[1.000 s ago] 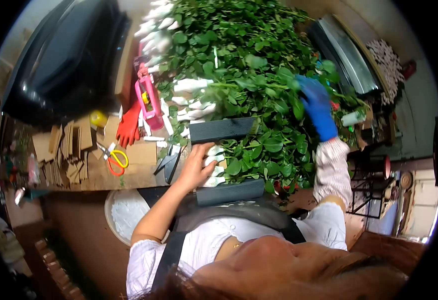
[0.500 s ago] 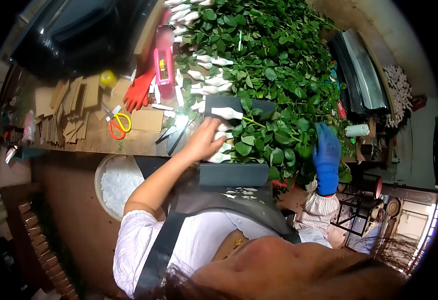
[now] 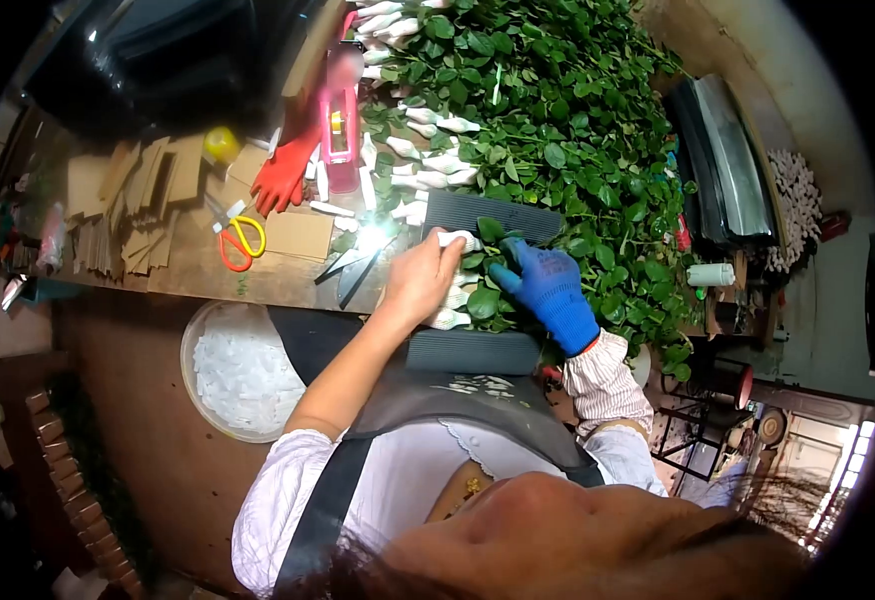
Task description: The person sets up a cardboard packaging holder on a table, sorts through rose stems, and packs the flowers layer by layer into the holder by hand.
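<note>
My bare left hand (image 3: 423, 278) has its fingers closed on a white-sleeved flower head (image 3: 460, 240) at the upper edge of a small group of them. Beside it, my right hand (image 3: 548, 285), in a blue glove, closes finger and thumb around the leafy stem just behind that head. More white-sleeved heads (image 3: 449, 319) lie below, between a dark ribbed block (image 3: 493, 215) and another ribbed block (image 3: 473, 352) near my apron. A large heap of leafy stems (image 3: 578, 140) spreads behind, its white heads pointing left.
Scissors with red and yellow handles (image 3: 241, 243), dark-bladed shears (image 3: 355, 275), a red glove (image 3: 286, 178), a pink tape dispenser (image 3: 339, 150) and cardboard pieces (image 3: 298, 235) lie left. Below the table edge stands a tub of white pieces (image 3: 243, 375). Dark sheets (image 3: 723, 160) stand right.
My right hand has moved left from the leaves to the stem near the flower head and closed. My left hand has taken hold of the sleeved head. The view has shifted slightly.
</note>
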Demonstrator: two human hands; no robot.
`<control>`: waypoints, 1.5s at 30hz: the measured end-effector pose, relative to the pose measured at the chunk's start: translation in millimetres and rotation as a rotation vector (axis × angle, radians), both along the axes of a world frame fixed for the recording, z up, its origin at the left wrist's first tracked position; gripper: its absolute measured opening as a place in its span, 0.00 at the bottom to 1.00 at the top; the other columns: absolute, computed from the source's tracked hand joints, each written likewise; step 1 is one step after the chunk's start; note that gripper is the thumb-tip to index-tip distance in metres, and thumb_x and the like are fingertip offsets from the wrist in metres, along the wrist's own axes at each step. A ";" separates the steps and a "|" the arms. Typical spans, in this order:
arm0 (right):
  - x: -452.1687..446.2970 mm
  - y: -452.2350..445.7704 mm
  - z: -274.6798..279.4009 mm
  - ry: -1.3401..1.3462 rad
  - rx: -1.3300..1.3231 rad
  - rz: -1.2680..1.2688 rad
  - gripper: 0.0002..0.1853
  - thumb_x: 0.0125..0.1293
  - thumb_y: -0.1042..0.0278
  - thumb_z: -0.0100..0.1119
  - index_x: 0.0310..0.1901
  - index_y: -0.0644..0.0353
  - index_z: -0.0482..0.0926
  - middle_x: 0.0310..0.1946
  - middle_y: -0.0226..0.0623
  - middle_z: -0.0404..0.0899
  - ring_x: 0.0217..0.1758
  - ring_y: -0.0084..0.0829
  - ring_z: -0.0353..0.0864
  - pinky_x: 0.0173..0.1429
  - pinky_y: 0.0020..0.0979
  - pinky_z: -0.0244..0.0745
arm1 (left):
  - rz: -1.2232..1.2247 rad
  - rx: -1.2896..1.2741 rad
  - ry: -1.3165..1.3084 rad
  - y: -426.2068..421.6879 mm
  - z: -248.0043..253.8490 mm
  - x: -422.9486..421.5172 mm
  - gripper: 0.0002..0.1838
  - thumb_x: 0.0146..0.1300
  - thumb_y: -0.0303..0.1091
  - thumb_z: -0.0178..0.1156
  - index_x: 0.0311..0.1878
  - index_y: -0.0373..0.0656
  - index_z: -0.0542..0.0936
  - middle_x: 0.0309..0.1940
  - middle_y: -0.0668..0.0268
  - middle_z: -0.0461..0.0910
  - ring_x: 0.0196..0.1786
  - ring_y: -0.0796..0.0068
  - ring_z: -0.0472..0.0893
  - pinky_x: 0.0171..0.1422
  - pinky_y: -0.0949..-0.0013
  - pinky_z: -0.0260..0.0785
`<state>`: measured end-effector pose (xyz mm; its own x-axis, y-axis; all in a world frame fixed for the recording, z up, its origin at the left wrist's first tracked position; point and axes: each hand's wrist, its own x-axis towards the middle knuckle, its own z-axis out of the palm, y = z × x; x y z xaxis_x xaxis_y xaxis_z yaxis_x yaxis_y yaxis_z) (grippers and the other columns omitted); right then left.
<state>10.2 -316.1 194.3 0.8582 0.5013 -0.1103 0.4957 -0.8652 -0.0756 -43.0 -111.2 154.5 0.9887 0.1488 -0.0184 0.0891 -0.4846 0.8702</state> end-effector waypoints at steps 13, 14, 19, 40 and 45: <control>22.3 -22.5 -46.7 0.055 -0.012 0.031 0.20 0.71 0.39 0.56 0.38 0.48 0.79 0.24 0.42 0.82 0.29 0.49 0.83 0.33 0.49 0.76 | 0.339 -0.131 -0.563 66.8 -1.8 -11.7 0.08 0.68 0.25 0.61 0.31 0.35 0.79 0.31 0.67 0.78 0.32 0.79 0.76 0.36 0.69 0.69; 23.1 -21.9 -45.2 0.062 -0.028 0.038 0.20 0.71 0.38 0.55 0.40 0.48 0.80 0.25 0.41 0.82 0.29 0.49 0.84 0.34 0.49 0.76 | 0.278 -0.185 -0.282 83.0 -12.6 -15.6 0.03 0.63 0.24 0.64 0.36 0.36 0.79 0.37 0.64 0.81 0.39 0.74 0.78 0.43 0.70 0.70; 23.9 -17.5 -44.2 0.077 -0.054 0.061 0.20 0.71 0.39 0.56 0.40 0.48 0.80 0.23 0.42 0.82 0.28 0.48 0.84 0.34 0.48 0.77 | 0.012 -0.596 0.206 46.5 -57.1 -1.2 0.31 0.59 0.31 0.77 0.62 0.34 0.73 0.32 0.76 0.75 0.37 0.88 0.74 0.43 0.80 0.69; 17.0 -17.3 -48.9 0.101 -0.006 -0.022 0.19 0.67 0.41 0.61 0.43 0.49 0.83 0.26 0.41 0.84 0.30 0.46 0.86 0.37 0.46 0.80 | 0.278 -0.540 -0.024 5.1 -57.3 -16.9 0.10 0.59 0.33 0.76 0.34 0.38 0.84 0.39 0.66 0.81 0.47 0.76 0.77 0.54 0.71 0.68; 19.6 -14.9 -46.0 0.130 0.008 -0.039 0.20 0.66 0.40 0.61 0.43 0.49 0.83 0.27 0.41 0.85 0.32 0.45 0.86 0.38 0.46 0.80 | 0.337 -0.653 -0.103 8.4 -50.9 -22.8 0.08 0.58 0.29 0.75 0.33 0.39 0.85 0.41 0.68 0.74 0.48 0.76 0.74 0.57 0.72 0.65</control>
